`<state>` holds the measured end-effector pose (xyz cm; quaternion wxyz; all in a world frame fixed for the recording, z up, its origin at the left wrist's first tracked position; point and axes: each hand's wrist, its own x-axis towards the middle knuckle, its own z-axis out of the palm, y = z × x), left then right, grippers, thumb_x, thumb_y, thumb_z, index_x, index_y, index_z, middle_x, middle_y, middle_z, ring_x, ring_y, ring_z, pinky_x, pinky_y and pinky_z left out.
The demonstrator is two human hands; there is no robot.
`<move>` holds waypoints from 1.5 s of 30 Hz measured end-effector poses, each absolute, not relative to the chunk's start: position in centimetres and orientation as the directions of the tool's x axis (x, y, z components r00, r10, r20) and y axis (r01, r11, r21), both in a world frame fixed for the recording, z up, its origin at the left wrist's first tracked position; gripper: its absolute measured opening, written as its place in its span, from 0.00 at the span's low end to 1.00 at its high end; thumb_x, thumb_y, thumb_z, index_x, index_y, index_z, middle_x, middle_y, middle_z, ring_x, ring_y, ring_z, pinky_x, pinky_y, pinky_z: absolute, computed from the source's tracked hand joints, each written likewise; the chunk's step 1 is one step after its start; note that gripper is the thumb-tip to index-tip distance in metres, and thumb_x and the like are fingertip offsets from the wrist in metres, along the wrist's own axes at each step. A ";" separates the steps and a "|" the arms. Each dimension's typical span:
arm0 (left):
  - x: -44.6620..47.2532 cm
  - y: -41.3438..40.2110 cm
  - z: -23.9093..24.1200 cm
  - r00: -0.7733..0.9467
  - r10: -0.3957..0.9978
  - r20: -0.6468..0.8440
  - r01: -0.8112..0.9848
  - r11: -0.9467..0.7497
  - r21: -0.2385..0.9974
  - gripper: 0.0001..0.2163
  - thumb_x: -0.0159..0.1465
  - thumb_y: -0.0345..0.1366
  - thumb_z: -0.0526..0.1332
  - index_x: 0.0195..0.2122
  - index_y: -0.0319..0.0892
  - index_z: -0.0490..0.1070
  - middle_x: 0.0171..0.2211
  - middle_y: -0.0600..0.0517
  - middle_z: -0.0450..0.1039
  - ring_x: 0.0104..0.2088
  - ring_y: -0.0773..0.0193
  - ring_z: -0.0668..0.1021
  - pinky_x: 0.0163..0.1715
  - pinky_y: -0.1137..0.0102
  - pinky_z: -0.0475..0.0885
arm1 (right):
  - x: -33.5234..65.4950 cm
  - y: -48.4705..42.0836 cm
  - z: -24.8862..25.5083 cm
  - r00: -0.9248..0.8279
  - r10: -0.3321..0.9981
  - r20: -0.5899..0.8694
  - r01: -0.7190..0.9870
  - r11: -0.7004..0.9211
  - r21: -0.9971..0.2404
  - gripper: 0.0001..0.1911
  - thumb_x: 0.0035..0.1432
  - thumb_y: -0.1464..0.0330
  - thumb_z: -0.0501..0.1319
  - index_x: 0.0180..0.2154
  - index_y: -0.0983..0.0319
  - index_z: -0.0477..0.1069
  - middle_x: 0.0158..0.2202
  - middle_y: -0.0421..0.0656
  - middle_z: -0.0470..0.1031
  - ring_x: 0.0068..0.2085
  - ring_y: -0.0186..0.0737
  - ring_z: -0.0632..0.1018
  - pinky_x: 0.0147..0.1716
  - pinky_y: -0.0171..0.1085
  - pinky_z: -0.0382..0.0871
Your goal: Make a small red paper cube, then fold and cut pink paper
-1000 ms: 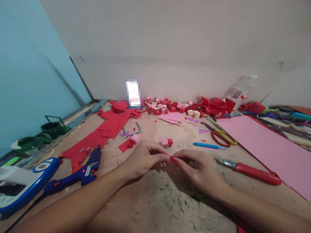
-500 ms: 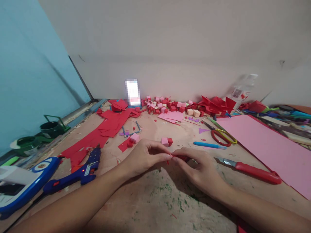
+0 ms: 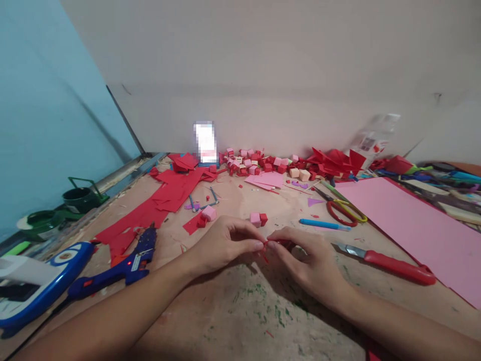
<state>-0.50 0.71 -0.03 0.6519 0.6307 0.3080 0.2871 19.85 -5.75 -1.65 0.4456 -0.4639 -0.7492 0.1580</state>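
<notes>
Both my hands meet at the middle of the table, fingertips pinched together on a small red foam piece (image 3: pixel 271 244). My left hand (image 3: pixel 225 244) pinches its left end. My right hand (image 3: pixel 306 260) pinches the right end, and most of the piece is hidden under those fingers. Just beyond the fingertips sit a pink cube (image 3: pixel 255 219) and a red cube (image 3: pixel 263 219) side by side. A second pink cube with red scraps (image 3: pixel 206 216) lies to the left of them.
A blue glue gun (image 3: pixel 120 268) lies at the left, a red-handled craft knife (image 3: pixel 391 265) at the right. Red scissors (image 3: pixel 343 210), a blue pen (image 3: pixel 323 225), a pink sheet (image 3: pixel 409 225), red strips (image 3: pixel 150 210) and several small cubes (image 3: pixel 263 164) lie along the wall.
My fingers have worked the small red piece slightly, closing in over it so less red shows. Both hands stay in place.
</notes>
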 end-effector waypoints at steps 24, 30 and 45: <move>-0.8 1.0 0.3 0.657 0.753 -0.016 -0.018 0.036 0.999 0.09 0.55 0.38 0.73 0.25 0.38 0.81 0.23 0.54 0.72 0.24 0.71 0.68 0.24 0.75 0.59 | 20.0 -5.7 -2.0 -0.336 0.785 0.521 0.446 0.620 -0.646 0.11 0.71 0.70 0.59 0.43 0.61 0.81 0.36 0.44 0.84 0.33 0.36 0.82 0.33 0.32 0.73; -0.9 1.2 0.3 0.636 0.771 -0.019 -0.036 0.054 0.998 0.09 0.53 0.37 0.75 0.34 0.39 0.83 0.29 0.51 0.78 0.27 0.67 0.75 0.28 0.73 0.68 | 19.8 -5.8 -1.6 -0.243 0.859 0.450 0.512 0.507 -0.693 0.12 0.69 0.67 0.60 0.35 0.61 0.82 0.29 0.40 0.83 0.27 0.36 0.79 0.29 0.33 0.72; -0.8 1.1 0.5 0.616 0.781 0.104 0.046 -0.168 0.985 0.10 0.54 0.32 0.74 0.38 0.43 0.85 0.35 0.51 0.83 0.35 0.65 0.79 0.37 0.72 0.73 | 19.7 -6.2 -1.3 -0.192 0.849 0.492 0.506 0.515 -0.692 0.12 0.69 0.64 0.61 0.36 0.59 0.81 0.31 0.43 0.84 0.27 0.39 0.80 0.25 0.33 0.71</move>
